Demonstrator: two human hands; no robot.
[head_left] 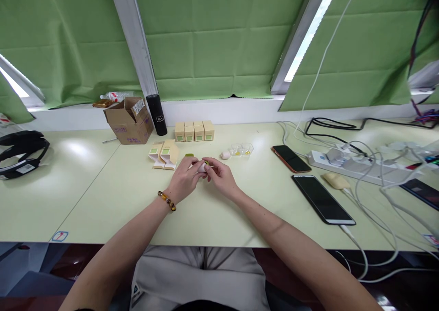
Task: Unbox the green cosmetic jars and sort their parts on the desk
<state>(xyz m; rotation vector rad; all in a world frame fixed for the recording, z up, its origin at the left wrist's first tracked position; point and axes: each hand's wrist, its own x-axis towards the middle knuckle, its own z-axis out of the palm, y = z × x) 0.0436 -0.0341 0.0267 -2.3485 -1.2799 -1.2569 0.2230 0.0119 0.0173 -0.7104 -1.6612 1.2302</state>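
Note:
My left hand (184, 179) and my right hand (222, 177) meet above the table, fingers closed around a small pale pink-white piece (202, 168) with a bit of green at its top. Fingers cover most of it, so its exact kind does not show. Just beyond my left hand lies a flat green piece (189, 155). To the right of my fingers a similar pale pink piece (225, 155) lies beside a clear plastic tray (242, 150) with small yellow bits in its compartments. Two small opened cartons (163, 153) stand beyond my left hand.
A row of several small beige boxes (194, 131) stands behind the cartons. Further left are a black bottle (157, 115), a cardboard box (129, 122) and a black headset (24, 155). Two phones (323, 198), a power strip (346, 165) and tangled cables occupy the right side.

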